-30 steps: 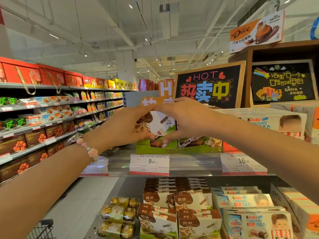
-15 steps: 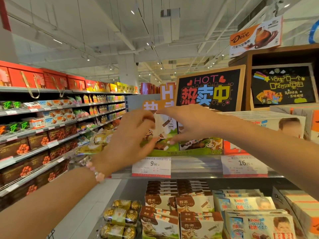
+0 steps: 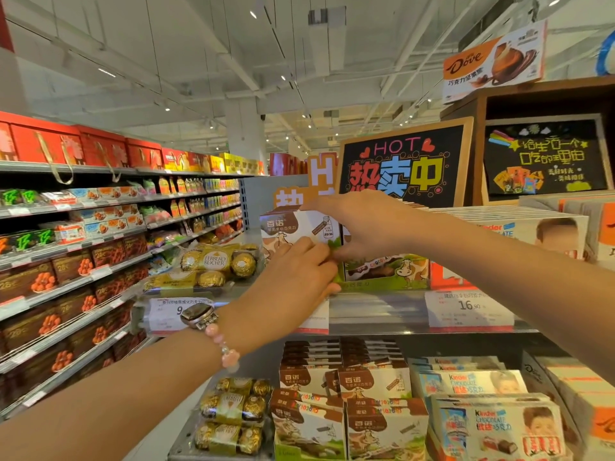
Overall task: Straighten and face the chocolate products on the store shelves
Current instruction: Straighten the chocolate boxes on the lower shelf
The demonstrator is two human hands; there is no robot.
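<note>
A white-and-brown milk chocolate box [image 3: 293,227] with a cow picture stands on the upper shelf [image 3: 376,311], in a green display tray [image 3: 386,277]. My right hand [image 3: 359,224] grips the box from above, thumb at its lower front. My left hand [image 3: 296,277] touches the box's lower front edge with curled fingers. The hands meet at the box front and hide much of it. Ferrero Rocher packs [image 3: 213,264] lie just left of it.
Kinder boxes [image 3: 532,231] fill the upper shelf's right. Below are more cow boxes [image 3: 346,410], Kinder packs [image 3: 492,424] and Ferrero packs [image 3: 233,414]. A "HOT" chalkboard sign [image 3: 402,164] stands behind. Long aisle shelves [image 3: 66,261] run along the left.
My left hand dropped from the box's left side to its lower front edge. My right hand stays on the top. The Ferrero Rocher packs came into view at the left.
</note>
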